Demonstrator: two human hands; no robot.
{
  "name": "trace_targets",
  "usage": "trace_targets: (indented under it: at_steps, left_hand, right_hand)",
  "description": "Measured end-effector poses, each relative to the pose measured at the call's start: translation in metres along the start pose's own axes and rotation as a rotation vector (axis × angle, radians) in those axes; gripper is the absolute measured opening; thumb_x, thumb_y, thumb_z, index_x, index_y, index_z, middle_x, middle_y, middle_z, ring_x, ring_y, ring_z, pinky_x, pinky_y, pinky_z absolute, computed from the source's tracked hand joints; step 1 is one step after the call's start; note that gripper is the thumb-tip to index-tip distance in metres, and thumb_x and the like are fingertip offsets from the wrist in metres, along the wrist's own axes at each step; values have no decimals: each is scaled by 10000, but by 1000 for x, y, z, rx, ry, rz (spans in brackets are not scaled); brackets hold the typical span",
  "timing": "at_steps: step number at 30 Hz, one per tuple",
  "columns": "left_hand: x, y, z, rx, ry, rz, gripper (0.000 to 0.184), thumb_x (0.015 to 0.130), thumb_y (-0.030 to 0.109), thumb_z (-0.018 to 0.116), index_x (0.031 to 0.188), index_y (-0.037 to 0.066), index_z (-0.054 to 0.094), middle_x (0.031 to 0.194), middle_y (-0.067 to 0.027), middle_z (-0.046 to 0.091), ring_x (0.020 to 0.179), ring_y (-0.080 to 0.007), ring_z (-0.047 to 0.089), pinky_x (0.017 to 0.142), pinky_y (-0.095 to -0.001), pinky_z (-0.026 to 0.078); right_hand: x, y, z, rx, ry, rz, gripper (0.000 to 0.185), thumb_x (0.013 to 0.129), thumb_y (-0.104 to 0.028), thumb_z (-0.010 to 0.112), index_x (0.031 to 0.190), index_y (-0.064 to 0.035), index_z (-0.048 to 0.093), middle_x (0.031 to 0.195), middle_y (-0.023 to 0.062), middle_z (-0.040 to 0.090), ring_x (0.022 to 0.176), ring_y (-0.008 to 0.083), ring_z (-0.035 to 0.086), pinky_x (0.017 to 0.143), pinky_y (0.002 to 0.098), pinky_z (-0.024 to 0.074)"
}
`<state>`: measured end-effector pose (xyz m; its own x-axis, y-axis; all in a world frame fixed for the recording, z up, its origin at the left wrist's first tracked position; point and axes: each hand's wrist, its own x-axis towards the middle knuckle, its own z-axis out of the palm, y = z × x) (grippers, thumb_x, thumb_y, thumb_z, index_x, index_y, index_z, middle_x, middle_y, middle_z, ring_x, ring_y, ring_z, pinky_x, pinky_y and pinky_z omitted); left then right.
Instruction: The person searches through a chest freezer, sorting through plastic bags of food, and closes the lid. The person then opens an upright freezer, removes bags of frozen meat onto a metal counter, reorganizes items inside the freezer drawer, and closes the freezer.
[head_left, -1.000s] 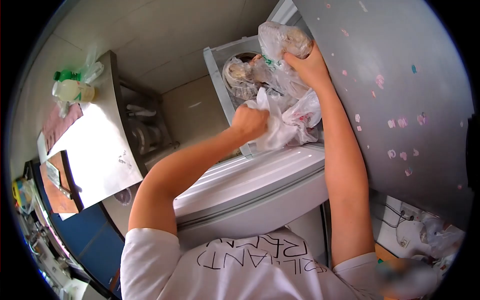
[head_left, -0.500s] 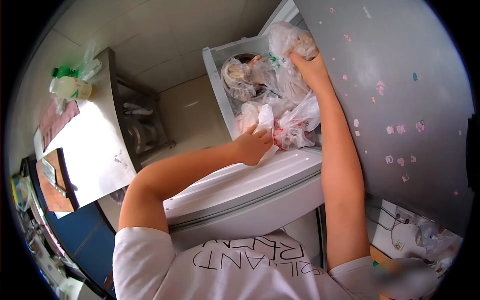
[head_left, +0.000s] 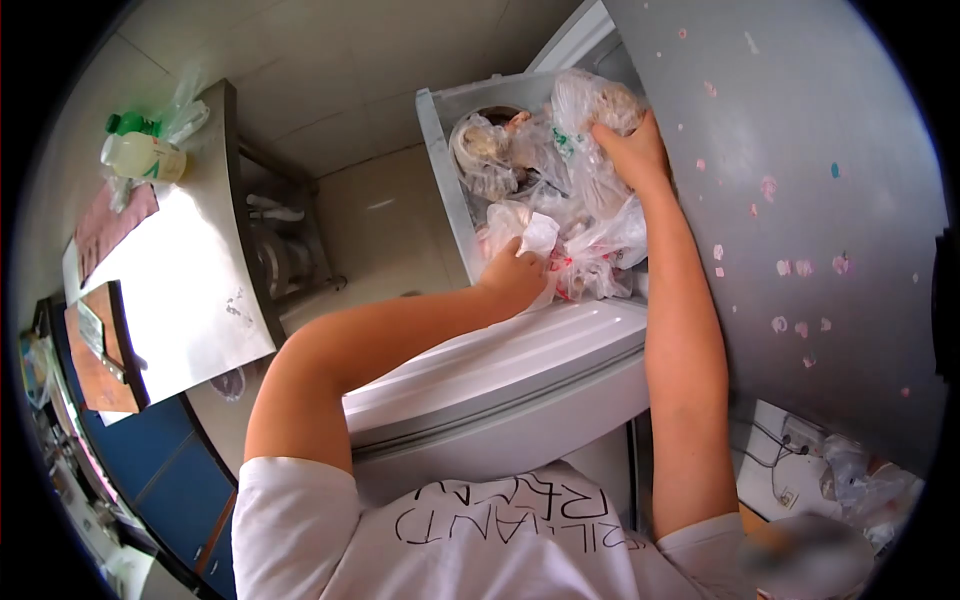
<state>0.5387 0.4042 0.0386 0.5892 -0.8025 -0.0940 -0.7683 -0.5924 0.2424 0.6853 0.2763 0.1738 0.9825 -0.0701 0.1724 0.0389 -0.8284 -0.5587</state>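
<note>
An open freezer drawer [head_left: 437, 150] is filled with clear plastic bags of food. My right hand [head_left: 638, 155] is closed on a knotted plastic bag [head_left: 597, 105] with pale food inside and green print, at the drawer's right side. Low in the drawer, near its front, my left hand [head_left: 515, 278] has its fingers curled on a thin white sheet [head_left: 540, 233], paper or cloth, that sticks out above them. Touching that area is a plastic bag with red print [head_left: 590, 268]. A round container [head_left: 480, 150] with bagged food sits at the drawer's back left.
The grey fridge door [head_left: 800, 200], dotted with sticker marks, stands close along my right arm. To the left, a steel table [head_left: 190, 290] bears a bottle [head_left: 145, 157], a reddish cloth [head_left: 112, 225] and a cutting board [head_left: 115, 345] with a cleaver [head_left: 98, 345].
My right hand and its bag have come slightly lower in the view. The left hand's fingers have curled in, and the white sheet looks more bunched up.
</note>
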Motion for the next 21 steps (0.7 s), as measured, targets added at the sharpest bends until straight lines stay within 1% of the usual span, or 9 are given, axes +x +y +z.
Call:
trace_targets:
  at_steps: [4,6,9,13,15,16,18,19,21]
  left_hand:
    - [-1,0,8,61,32,58,211,760,183,545,929,140,663,1008,-5,577,1051,-173,484,991,-443,265]
    - [9,7,5,280,-67,-7,209,759,196,550,925,146,667,1000,-1,569,1029,-174,467,935,-425,297]
    - [18,10,0,403,-60,-85,223,758,218,558,942,153,666,995,-5,564,1015,-171,451,871,-409,315]
    - [36,16,24,380,-47,-169,223,779,209,542,957,155,665,1003,-23,568,1011,-180,464,833,-388,322]
    - [42,14,27,123,-110,-241,228,785,171,533,970,146,664,1049,-39,569,1037,-188,471,851,-365,340]
    - [40,11,22,124,-108,-241,228,785,171,533,970,146,664,1049,-39,569,1037,-188,471,851,-365,340]
    - [29,-1,5,-127,-267,-43,246,776,98,505,968,111,658,1081,-62,574,1038,-212,503,854,-346,377]
    - [23,-11,-4,-125,-265,-45,246,776,98,505,968,111,658,1081,-62,574,1038,-212,503,854,-346,377]
    - [10,-38,-24,-790,-136,-103,250,743,88,506,944,65,653,1090,-86,578,1030,-251,526,858,-350,406]
  right_hand:
    - [-2,-7,-5,-12,-92,81,805,603,-331,730,1194,101,395,1184,268,478,1122,352,465,956,336,348]
    - [0,4,1,11,-59,54,790,591,-306,728,1189,97,406,1181,267,479,1123,351,462,954,332,350]
    - [3,14,3,-17,-12,8,804,587,-305,735,1196,100,401,1190,269,471,1133,350,452,961,332,343]
    - [0,7,-3,26,-59,34,847,600,-323,747,1222,109,368,1208,272,456,1147,348,439,976,334,326]
    - [-1,6,-3,43,-41,24,840,607,-312,746,1225,109,365,1215,272,451,1154,346,432,979,333,322]
    - [-1,6,-3,59,-28,14,833,613,-302,745,1228,109,362,1222,271,445,1162,345,426,983,331,317]
    - [-1,9,2,59,-8,32,786,631,-294,739,1213,100,386,1192,253,473,1126,331,457,955,329,346]
    - [0,9,4,59,10,53,740,649,-286,733,1197,92,410,1162,234,500,1089,316,489,928,326,374]
    - [0,8,6,203,-68,152,670,672,-276,723,1165,79,442,1109,200,531,1023,279,522,872,322,409]
